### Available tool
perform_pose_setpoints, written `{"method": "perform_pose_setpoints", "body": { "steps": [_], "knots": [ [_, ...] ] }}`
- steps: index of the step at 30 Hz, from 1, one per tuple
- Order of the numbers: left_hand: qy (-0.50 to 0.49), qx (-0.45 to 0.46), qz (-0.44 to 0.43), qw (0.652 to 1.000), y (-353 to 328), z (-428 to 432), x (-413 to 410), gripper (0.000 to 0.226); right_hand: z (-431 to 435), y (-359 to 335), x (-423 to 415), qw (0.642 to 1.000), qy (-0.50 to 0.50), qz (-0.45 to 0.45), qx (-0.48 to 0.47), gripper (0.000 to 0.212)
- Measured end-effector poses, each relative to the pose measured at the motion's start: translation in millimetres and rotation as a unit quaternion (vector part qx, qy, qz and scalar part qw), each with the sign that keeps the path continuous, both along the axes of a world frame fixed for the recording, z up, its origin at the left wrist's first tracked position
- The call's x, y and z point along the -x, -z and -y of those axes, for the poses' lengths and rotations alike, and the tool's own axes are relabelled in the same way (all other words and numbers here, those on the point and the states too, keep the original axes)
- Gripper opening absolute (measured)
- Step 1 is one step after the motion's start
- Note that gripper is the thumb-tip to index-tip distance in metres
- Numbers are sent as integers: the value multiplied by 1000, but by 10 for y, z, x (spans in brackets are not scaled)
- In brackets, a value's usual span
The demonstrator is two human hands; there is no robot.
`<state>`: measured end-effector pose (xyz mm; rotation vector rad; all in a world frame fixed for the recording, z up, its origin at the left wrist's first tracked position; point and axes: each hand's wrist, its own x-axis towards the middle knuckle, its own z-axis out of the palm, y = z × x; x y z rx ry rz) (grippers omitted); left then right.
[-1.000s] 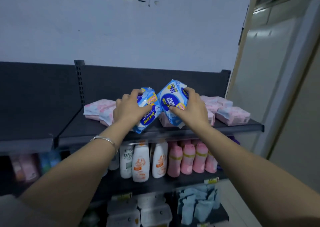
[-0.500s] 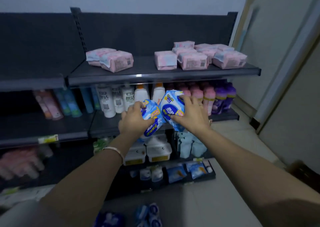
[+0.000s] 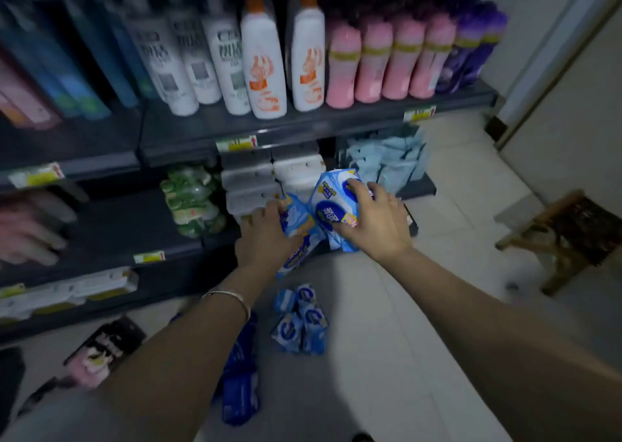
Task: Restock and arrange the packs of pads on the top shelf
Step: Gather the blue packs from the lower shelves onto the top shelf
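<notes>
Head view: we note the left hand (image 3: 266,239), fingers curled round a blue-and-white plastic pack of pads (image 3: 296,226). The right hand (image 3: 377,226) grips a second blue-and-white pack (image 3: 331,206), fingers spread. The packs touch, low before the dark metal shelf (image 3: 111,219) front edge.

We observe the left hand (image 3: 264,239) gripping one blue pad pack (image 3: 298,221) and the right hand (image 3: 377,222) gripping a second pad pack (image 3: 331,206), the two touching, above the floor pile (image 3: 299,323) of blue packs. Beyond that pile stands a bottle shelf (image 3: 303,123).
</notes>
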<state>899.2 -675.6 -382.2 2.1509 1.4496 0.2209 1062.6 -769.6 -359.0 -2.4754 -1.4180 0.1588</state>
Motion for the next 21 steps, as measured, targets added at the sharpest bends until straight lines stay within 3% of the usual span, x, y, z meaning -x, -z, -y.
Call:
{"method": "perform_pose_setpoints", "body": {
  "steps": [10,15,21],
  "knots": [
    [-3,131,-101,986,2395,886,591,71,752,2390,491,990,20,-75,122,71],
    [-11,155,-174,972,3794,1310,803,66,1061,3787,666,974,-8,-102,201,70],
    [-11,166,-197,966,5478,1546,1023,62,1260,5441,976,958,-8,-125,258,66]
  ]
}}
